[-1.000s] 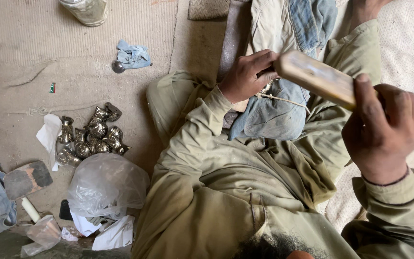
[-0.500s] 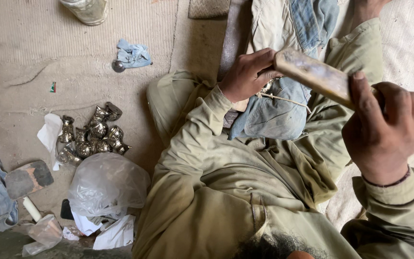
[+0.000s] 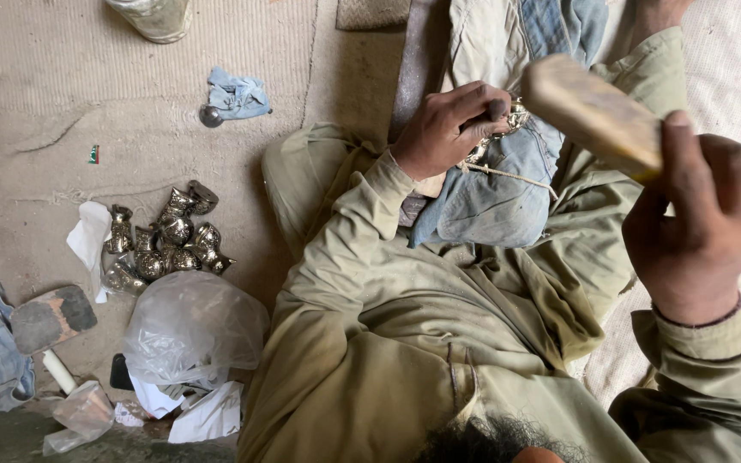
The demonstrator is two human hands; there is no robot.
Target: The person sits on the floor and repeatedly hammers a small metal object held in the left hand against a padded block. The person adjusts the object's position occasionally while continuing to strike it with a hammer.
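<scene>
Left hand (image 3: 452,129) pinches metal piece (image 3: 508,120) on blue pad (image 3: 490,197). Right hand (image 3: 705,219) grips mallet (image 3: 593,111), head just right of piece, long axis slanting toward right hand.

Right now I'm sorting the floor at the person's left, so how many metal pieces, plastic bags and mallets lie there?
Metal pieces: about 9, heaped, so not exact
Plastic bags: 2
Mallets: 1
Total: about 12
</scene>
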